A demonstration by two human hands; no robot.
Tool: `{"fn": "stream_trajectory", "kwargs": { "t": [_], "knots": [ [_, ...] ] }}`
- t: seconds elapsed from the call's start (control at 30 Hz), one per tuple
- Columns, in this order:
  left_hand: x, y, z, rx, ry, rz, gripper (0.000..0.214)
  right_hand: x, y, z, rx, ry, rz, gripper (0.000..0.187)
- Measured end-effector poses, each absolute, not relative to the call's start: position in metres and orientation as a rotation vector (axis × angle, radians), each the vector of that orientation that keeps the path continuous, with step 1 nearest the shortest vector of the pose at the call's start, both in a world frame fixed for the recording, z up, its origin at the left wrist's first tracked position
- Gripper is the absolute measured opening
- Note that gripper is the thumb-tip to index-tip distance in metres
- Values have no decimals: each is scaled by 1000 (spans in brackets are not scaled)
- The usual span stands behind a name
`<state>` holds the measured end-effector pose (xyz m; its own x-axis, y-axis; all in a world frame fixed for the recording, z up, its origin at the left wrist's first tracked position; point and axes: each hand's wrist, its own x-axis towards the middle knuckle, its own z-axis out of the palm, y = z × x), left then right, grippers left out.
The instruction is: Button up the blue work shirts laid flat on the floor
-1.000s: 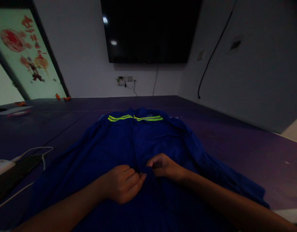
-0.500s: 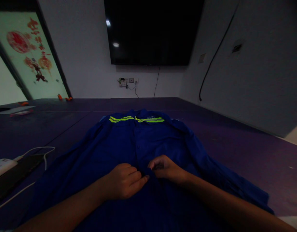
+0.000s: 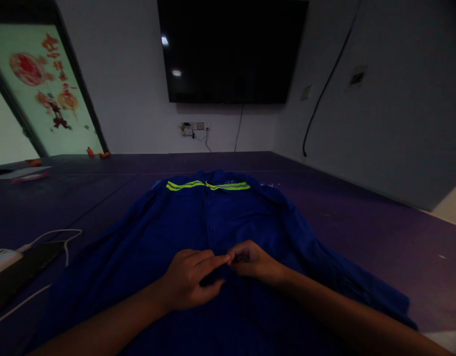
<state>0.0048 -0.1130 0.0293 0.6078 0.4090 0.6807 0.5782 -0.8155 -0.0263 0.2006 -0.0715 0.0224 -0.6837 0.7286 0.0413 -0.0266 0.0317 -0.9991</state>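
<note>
A blue work shirt point(image 3: 213, 217) with yellow-green reflective stripes point(image 3: 207, 186) across its far end lies spread flat on a dark purple table point(image 3: 361, 217). Both hands meet at the shirt's button line near its middle. My left hand point(image 3: 192, 279) pinches the cloth of the front edge between thumb and forefinger. My right hand point(image 3: 252, 259) is curled, its fingertips pinching the same edge right beside the left fingertips. What lies between the fingers is too dark to make out beyond the fabric.
A white charger point(image 3: 1, 258) with a white cable point(image 3: 53, 235) and a dark flat device point(image 3: 23, 269) lie at the left. A black screen point(image 3: 231, 49) hangs on the far wall above a socket point(image 3: 194, 126). Papers point(image 3: 20, 173) lie far left.
My left forefinger has stretched forward to meet the right fingertips on the shirt's front edge. The view tilted slightly; the shirt has not moved.
</note>
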Motion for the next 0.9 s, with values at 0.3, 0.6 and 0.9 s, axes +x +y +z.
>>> {"fn": "stream_trajectory", "kwargs": {
  "t": [0.3,0.6,0.9],
  "knots": [
    [5,-112,31,-2613,-662,-986,18,201,-74,25,-726,-1824,1645,19],
    [4,-111,31,-2597,-621,-972,14,202,-74,25,-670,-1864,1659,20],
    [2,-110,30,-2563,-590,-957,13,202,-75,28,-685,-1884,1675,23]
  ]
}}
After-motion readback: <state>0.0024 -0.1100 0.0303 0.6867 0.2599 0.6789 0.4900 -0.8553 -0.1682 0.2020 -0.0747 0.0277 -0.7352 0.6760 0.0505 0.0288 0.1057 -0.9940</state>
